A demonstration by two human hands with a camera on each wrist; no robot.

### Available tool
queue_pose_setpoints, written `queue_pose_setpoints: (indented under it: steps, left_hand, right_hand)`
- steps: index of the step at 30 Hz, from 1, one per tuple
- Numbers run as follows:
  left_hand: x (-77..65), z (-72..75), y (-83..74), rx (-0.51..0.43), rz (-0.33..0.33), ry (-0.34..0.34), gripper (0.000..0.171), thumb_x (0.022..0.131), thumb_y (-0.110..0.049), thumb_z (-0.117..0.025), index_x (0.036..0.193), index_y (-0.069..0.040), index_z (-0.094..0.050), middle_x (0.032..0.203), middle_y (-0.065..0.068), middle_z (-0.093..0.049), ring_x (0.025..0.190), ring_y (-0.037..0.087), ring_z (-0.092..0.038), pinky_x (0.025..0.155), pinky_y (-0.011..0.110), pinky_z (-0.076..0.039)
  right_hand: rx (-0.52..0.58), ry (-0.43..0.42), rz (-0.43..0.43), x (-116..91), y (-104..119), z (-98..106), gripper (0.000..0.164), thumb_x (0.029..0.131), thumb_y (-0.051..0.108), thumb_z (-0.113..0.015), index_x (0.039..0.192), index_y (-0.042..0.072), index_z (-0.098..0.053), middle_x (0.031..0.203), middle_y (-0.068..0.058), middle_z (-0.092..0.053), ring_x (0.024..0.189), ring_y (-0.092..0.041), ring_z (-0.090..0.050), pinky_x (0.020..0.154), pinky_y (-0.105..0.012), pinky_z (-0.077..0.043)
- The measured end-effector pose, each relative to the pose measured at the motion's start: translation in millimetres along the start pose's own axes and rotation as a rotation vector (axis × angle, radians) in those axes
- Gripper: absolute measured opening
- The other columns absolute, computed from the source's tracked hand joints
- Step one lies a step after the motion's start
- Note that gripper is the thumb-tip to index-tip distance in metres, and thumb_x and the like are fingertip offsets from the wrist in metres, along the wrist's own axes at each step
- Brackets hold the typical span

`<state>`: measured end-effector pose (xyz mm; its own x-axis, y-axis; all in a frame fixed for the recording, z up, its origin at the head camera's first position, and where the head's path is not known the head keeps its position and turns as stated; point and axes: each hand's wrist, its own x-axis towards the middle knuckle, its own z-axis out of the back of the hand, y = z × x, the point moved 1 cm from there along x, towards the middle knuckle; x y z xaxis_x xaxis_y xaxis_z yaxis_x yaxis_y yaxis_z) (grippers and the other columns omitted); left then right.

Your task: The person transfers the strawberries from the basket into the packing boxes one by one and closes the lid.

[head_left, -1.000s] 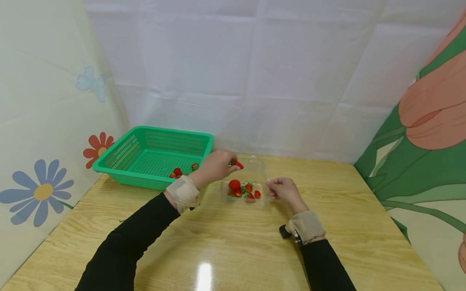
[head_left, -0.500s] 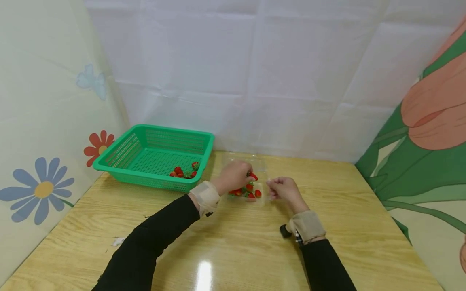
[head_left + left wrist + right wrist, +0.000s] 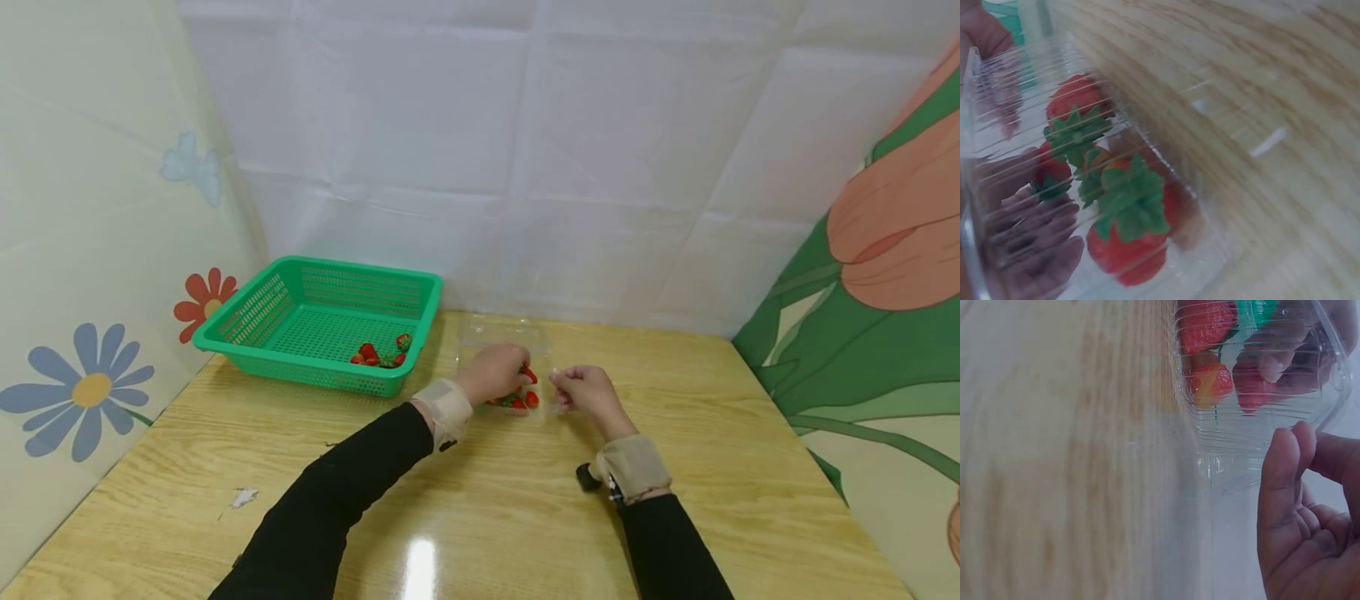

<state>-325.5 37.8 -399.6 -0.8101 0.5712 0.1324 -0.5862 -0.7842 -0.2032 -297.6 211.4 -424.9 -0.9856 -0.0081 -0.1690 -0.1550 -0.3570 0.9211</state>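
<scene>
Now the left hand [image 3: 491, 372] pinched a strawberry [image 3: 529, 374] between its fingers, in or just above the clamshell [image 3: 1254, 428], whose edge the right hand [image 3: 588, 396] held in its fingers; too tight a squeeze could have bruised the fruit, or a tug flexed the thin, clear, ribbed plastic around plump, leafy-capped berries [image 3: 1125, 253]

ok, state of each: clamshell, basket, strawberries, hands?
Clear plastic clamshell: lid open, partly filled
Clamshell strawberries: loose, green caps showing
Green plastic basket: upright, uncovered
Basket strawberries: loose, near right corner
Left hand: pinching one strawberry
Right hand: pinching clamshell's edge
</scene>
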Motion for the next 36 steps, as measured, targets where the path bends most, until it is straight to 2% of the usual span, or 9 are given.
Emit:
queue_pose_setpoints:
  steps: [6,13,21,30,36]
  left_hand:
    - [2.5,-5.1,0.2,0.036,-0.032,-0.005,0.016,0.086,-0.023,-0.067,0.096,-0.01,-0.066,0.091,0.001,-0.067,0.081,0.013,-0.062,0.072,0.026,-0.049]
    - [4.8,-10.6,1.2,0.037,-0.044,0.011,0.018,0.087,-0.019,-0.067,0.101,-0.009,-0.067,0.094,0.002,-0.067,0.08,0.013,-0.061,0.07,0.024,-0.047]
    - [4.9,-15.2,-1.0,0.057,-0.076,0.027,0.017,0.086,-0.014,-0.067,0.103,-0.009,-0.068,0.094,0.002,-0.066,0.084,0.013,-0.061,0.074,0.024,-0.048]
    - [5.4,-20.6,-0.8,0.055,-0.064,0.063,0.02,0.089,-0.014,-0.062,0.108,-0.011,-0.066,0.099,0.001,-0.067,0.087,0.013,-0.062,0.077,0.024,-0.048]
    - [6.6,-22.0,-0.5,0.066,-0.063,0.063,0.024,0.09,-0.015,-0.062,0.113,-0.011,-0.064,0.104,0.002,-0.067,0.092,0.014,-0.063,0.08,0.025,-0.049]
  right_hand:
    - [0.002,-0.003,0.002,0,0,0,0.031,0.094,0.02,-0.056,0.099,-0.01,-0.056,0.068,-0.004,-0.056,0.059,-0.011,-0.055,0.056,-0.027,-0.05]
    - [0.002,-0.007,0.002,1,-1,-1,0.03,0.094,0.02,-0.056,0.098,-0.01,-0.057,0.068,-0.004,-0.056,0.059,-0.011,-0.055,0.056,-0.027,-0.05]
    - [-0.013,-0.008,0.015,1,-1,0,0.03,0.093,0.021,-0.057,0.098,-0.009,-0.056,0.069,-0.004,-0.058,0.06,-0.011,-0.056,0.057,-0.027,-0.052]
    - [-0.003,0.009,0.01,1,-1,0,0.032,0.094,0.02,-0.056,0.101,-0.011,-0.055,0.069,-0.004,-0.057,0.06,-0.011,-0.055,0.057,-0.027,-0.051]
    - [-0.009,-0.002,0.009,0,0,1,0.032,0.094,0.02,-0.057,0.102,-0.011,-0.056,0.07,-0.005,-0.058,0.061,-0.01,-0.056,0.058,-0.026,-0.051]
